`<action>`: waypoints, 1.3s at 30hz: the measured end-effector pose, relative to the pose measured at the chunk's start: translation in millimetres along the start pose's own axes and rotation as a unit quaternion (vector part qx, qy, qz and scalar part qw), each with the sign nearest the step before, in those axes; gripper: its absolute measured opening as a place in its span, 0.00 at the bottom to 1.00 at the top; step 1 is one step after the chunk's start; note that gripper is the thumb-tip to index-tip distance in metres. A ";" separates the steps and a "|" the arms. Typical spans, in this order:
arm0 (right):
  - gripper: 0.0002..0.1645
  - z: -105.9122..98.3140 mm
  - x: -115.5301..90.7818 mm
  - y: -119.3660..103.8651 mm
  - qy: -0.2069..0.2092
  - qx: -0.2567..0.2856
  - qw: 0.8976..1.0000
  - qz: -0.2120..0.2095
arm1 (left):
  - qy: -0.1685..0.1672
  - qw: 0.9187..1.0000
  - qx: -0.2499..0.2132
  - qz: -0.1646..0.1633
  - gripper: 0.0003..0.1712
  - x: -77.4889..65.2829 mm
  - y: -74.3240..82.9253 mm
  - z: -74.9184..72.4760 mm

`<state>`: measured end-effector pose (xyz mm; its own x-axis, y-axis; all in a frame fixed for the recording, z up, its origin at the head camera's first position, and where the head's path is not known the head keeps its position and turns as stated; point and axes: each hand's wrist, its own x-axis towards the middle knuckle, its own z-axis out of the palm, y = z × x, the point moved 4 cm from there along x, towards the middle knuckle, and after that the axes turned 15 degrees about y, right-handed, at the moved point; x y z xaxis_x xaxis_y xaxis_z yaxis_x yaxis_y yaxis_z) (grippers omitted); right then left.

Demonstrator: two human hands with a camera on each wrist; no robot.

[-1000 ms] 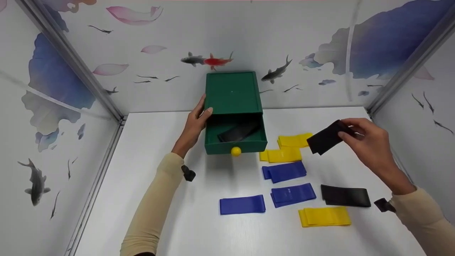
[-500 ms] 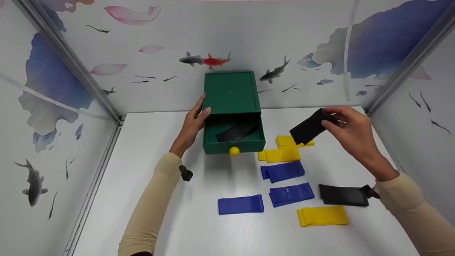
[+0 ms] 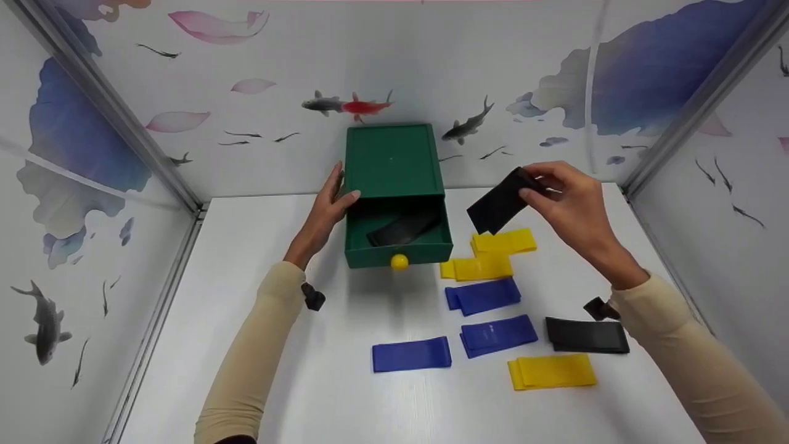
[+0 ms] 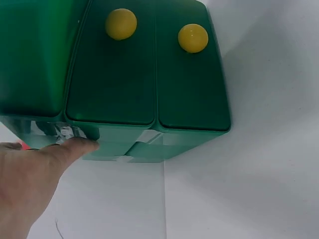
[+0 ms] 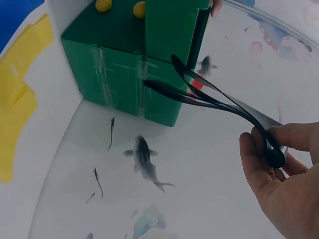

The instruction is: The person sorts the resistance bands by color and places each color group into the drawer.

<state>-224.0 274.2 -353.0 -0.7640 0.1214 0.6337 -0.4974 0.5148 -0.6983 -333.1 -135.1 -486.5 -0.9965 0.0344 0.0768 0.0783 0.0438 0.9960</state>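
My right hand (image 3: 570,209) pinches a folded black resistance band (image 3: 499,200) between thumb and fingers, in the air right of the green drawer cabinet (image 3: 393,160). The right wrist view shows the band (image 5: 219,102) as a flat loop, its free end hanging toward the cabinet. The cabinet's top drawer (image 3: 431,253) is pulled out, and another black band (image 3: 404,229) lies inside it. My left hand (image 3: 317,219) rests along the cabinet's left side, fingers straight, thumb at the edge. In the left wrist view, two lower drawers with yellow knobs (image 4: 193,38) are closed.
On the white table, right of and in front of the cabinet, lie folded yellow bands (image 3: 551,372), blue bands (image 3: 412,354) and a black band (image 3: 588,335). Behind the cabinet stands a wall (image 3: 271,166) with painted fish; side walls flank the table.
My right hand has carried the black band leftward and away from me, closer to the open drawer. My left hand stays at the cabinet's side. The view has shifted slightly.
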 end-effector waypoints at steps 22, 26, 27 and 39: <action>0.19 59.8 18.9 -35.6 -0.033 0.065 0.997 0.036 | -0.023 0.999 -0.004 -0.034 0.57 7.5 -0.6 5.3; 0.18 75.7 18.9 -37.8 -0.043 0.080 0.995 0.041 | -0.022 0.999 -0.001 -0.034 0.56 8.0 -0.3 7.0; 0.19 80.5 18.7 -37.9 -0.046 0.082 0.995 0.042 | -0.023 0.999 -0.002 -0.032 0.56 8.1 -0.2 7.2; 0.17 136.0 -0.4 -39.2 -0.091 0.101 0.989 0.059 | -0.030 0.999 -0.023 -0.039 0.55 8.8 -3.0 6.6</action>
<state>-260.2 138.6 -371.2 -0.8738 0.0063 0.4863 -0.4582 0.3248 -0.8274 -341.9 -128.4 -489.1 -0.9957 0.0922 -0.0017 -0.0014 0.0027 1.0000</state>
